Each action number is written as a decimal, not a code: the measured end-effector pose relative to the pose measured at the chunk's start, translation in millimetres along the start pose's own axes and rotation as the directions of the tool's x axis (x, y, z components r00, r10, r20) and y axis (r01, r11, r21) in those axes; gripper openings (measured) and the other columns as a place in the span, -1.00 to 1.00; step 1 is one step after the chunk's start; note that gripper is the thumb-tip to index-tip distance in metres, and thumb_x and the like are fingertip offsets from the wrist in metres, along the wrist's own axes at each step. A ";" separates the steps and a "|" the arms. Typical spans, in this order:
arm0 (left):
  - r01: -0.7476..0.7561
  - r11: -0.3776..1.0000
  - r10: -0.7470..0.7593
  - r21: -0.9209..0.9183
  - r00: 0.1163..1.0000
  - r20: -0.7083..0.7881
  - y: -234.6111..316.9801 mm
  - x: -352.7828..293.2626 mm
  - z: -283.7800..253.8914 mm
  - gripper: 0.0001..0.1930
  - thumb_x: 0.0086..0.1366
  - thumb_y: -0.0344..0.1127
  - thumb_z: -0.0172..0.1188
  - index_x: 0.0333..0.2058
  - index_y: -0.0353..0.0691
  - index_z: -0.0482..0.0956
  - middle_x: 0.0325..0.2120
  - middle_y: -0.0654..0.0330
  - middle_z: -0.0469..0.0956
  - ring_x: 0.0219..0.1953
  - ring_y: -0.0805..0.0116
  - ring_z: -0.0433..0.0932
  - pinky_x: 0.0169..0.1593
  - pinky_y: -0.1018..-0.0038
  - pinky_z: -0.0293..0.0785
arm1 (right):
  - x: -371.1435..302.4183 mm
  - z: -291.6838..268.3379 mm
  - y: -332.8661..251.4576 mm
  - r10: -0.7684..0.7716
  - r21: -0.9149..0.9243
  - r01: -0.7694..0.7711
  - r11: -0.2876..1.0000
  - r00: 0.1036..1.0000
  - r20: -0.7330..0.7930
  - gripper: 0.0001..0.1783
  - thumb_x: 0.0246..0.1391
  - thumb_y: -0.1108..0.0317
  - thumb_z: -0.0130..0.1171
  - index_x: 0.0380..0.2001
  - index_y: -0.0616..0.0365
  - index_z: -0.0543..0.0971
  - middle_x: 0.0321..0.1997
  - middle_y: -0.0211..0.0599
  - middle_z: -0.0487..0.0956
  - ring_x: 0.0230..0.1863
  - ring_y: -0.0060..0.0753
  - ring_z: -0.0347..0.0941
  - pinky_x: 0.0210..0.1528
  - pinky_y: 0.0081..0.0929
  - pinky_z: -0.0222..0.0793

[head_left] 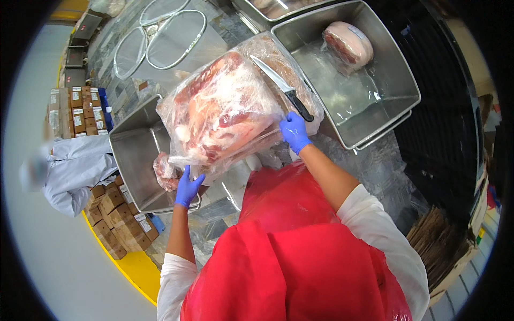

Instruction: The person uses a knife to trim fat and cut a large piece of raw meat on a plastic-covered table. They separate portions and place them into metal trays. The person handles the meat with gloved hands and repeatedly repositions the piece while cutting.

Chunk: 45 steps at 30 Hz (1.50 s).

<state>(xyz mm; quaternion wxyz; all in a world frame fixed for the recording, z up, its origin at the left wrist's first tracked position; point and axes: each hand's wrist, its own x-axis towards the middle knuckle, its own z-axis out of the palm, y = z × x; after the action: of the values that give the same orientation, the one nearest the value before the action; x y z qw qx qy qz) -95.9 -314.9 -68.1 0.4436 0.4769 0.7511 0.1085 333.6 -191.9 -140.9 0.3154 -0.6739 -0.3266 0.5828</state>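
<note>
Tiled floor (206, 230) below; bagged meat (219, 109) between both hands' gloved fingers (186, 174).

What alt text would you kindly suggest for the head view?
Two blue-gloved hands handle a large piece of raw meat in clear plastic. A black-handled knife lies to its right, near a metal tub holding another piece.

Bagged meat (219, 112): knife (282, 85) obstructs its right flank; I see open room farther right, inside steel bin (393, 80).
</note>
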 end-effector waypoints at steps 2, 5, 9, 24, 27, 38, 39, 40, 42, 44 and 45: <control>0.247 0.943 -0.209 -0.221 0.960 0.185 45.8 2.4 14.6 -0.07 0.34 -0.09 0.34 0.50 -0.18 -0.04 0.33 -0.17 0.32 0.00 0.02 0.64 0.03 0.28 0.59 | -21.3 1.6 -4.3 0.356 0.392 -0.383 0.836 0.923 0.143 -0.82 0.06 0.43 0.16 -0.33 0.29 0.41 -0.50 -0.15 0.52 -0.52 -0.27 0.43 -0.38 -0.15 0.40; 0.537 0.751 -0.240 -0.384 0.764 0.599 90.3 1.2 28.6 -0.15 0.42 -0.07 0.25 0.47 -0.29 0.00 0.29 -0.08 0.37 0.16 0.03 0.55 0.05 0.31 0.58 | -52.0 8.1 -9.6 0.370 0.347 -0.386 0.855 0.922 0.115 -0.85 0.12 0.43 0.13 -0.41 0.28 0.41 -0.53 -0.07 0.49 -0.55 -0.20 0.47 -0.39 -0.07 0.40; 0.445 0.545 -0.004 -0.711 0.849 0.528 69.3 31.9 78.8 -0.39 0.45 -0.10 0.19 0.33 -0.28 0.27 0.21 -0.03 0.46 0.17 0.02 0.55 0.10 0.26 0.58 | -77.3 19.5 -1.9 -0.446 -0.298 0.387 0.873 0.879 -0.166 -0.81 0.18 0.36 0.09 -0.40 0.29 0.42 -0.53 0.00 0.48 -0.55 -0.13 0.48 -0.40 -0.03 0.39; 0.383 0.444 0.105 -0.810 0.876 0.471 65.9 55.2 45.7 -0.61 0.46 -0.28 0.15 0.20 -0.22 0.40 0.10 0.09 0.55 0.14 0.08 0.58 0.11 0.27 0.57 | -95.3 19.8 -28.5 -0.847 -0.622 0.636 0.456 0.525 -0.084 -0.97 0.16 0.50 0.20 -0.35 0.22 0.57 -0.45 -0.25 0.53 -0.40 -0.33 0.51 -0.31 -0.23 0.45; 0.352 0.480 0.034 -0.803 0.908 0.418 48.4 71.0 46.6 -0.61 0.47 -0.25 0.12 0.20 -0.19 0.41 0.06 0.13 0.56 0.10 0.12 0.59 0.08 0.28 0.57 | -101.7 17.9 -26.7 -0.732 -0.517 0.545 0.660 0.621 -0.279 -0.97 0.16 0.49 0.21 -0.34 0.22 0.57 -0.41 -0.23 0.54 -0.34 -0.22 0.53 -0.28 -0.22 0.43; -0.061 0.524 0.187 -0.850 0.981 0.044 3.7 124.8 10.8 -0.56 0.54 -0.02 -0.03 0.22 -0.14 0.45 0.09 0.13 0.55 0.06 0.20 0.56 0.08 0.23 0.54 | -82.2 38.0 -86.2 -0.916 -0.646 0.762 -0.031 0.237 0.324 -0.88 0.11 0.46 0.24 -0.26 0.13 0.55 -0.32 -0.16 0.55 -0.27 -0.04 0.50 -0.21 -0.14 0.44; 0.057 0.413 0.105 -0.909 0.989 0.109 12.0 128.7 10.5 -0.56 0.53 -0.03 -0.01 0.22 -0.13 0.45 0.09 0.14 0.55 0.06 0.21 0.56 0.08 0.23 0.55 | -76.9 39.6 -92.2 -0.940 -0.655 0.750 0.093 0.284 0.191 -0.88 0.11 0.47 0.25 -0.26 0.15 0.55 -0.35 -0.13 0.54 -0.32 -0.05 0.49 -0.24 -0.17 0.43; 0.161 0.282 0.016 -0.946 0.985 0.173 20.8 129.3 7.8 -0.57 0.53 -0.03 0.00 0.23 -0.12 0.46 0.10 0.15 0.55 0.06 0.21 0.56 0.07 0.22 0.55 | -70.5 39.7 -96.4 -0.943 -0.645 0.733 0.218 0.329 0.055 -0.88 0.12 0.49 0.25 -0.26 0.16 0.56 -0.38 -0.11 0.52 -0.36 -0.05 0.48 -0.27 -0.21 0.43; 0.168 0.226 0.020 -0.959 0.984 0.177 23.9 138.1 4.0 -0.57 0.53 -0.05 0.01 0.23 -0.12 0.45 0.09 0.14 0.56 0.06 0.23 0.56 0.06 0.23 0.56 | -55.5 29.0 -95.9 -0.848 -0.627 0.587 0.513 0.460 -0.264 -0.96 0.18 0.47 0.18 -0.32 0.20 0.55 -0.45 -0.06 0.51 -0.45 -0.13 0.50 -0.31 -0.31 0.44; 0.212 0.126 0.089 -0.969 0.970 0.224 21.1 160.4 13.5 -0.58 0.53 -0.09 0.02 0.24 -0.14 0.45 0.09 0.12 0.58 0.06 0.22 0.58 0.08 0.23 0.58 | -15.8 -25.3 -50.2 -0.604 -0.394 0.459 0.796 0.630 -0.488 -0.88 0.18 0.38 0.20 -0.31 0.22 0.56 -0.44 -0.16 0.54 -0.42 -0.24 0.51 -0.28 -0.30 0.46; 0.186 0.131 0.096 -0.974 0.975 0.199 21.1 167.4 17.0 -0.57 0.53 -0.09 0.02 0.23 -0.15 0.46 0.08 0.11 0.58 0.05 0.21 0.59 0.08 0.23 0.58 | -11.8 -43.3 -40.1 -0.337 -0.118 0.326 0.938 0.777 -0.531 -0.87 0.20 0.37 0.18 -0.30 0.21 0.56 -0.44 -0.17 0.54 -0.42 -0.24 0.51 -0.28 -0.28 0.46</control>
<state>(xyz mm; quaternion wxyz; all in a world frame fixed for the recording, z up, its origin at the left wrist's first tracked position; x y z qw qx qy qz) -95.1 -172.2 -159.8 0.7279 0.0520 0.4544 0.5108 372.4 -179.8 -96.5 0.4857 -0.7463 -0.3426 0.2997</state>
